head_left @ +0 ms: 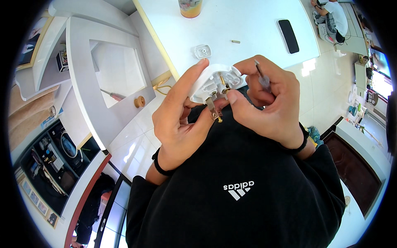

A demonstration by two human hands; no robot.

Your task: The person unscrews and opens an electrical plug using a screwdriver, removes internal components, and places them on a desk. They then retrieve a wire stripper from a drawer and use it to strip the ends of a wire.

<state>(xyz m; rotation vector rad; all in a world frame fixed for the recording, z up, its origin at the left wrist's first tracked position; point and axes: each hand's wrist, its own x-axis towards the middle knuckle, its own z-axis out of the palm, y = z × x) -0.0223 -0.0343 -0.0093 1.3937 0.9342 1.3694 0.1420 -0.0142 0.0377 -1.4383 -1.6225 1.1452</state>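
Left hand (178,124) closes its grip on an opened white plug (213,82) held above the lap, near the worktop (231,25) edge. Right hand (269,103) pinches a brass pin (214,110) while clasping a screwdriver (262,78).

Both hands (225,105) raised, fingers curled

Phone (288,36): flat black rectangle, dark screen, lies near the right edge of the white table (248,20). Cup (190,7): at the table's far edge, wrapped in a printed label, orange-yellow below, paler with red above; top cut off by the frame.
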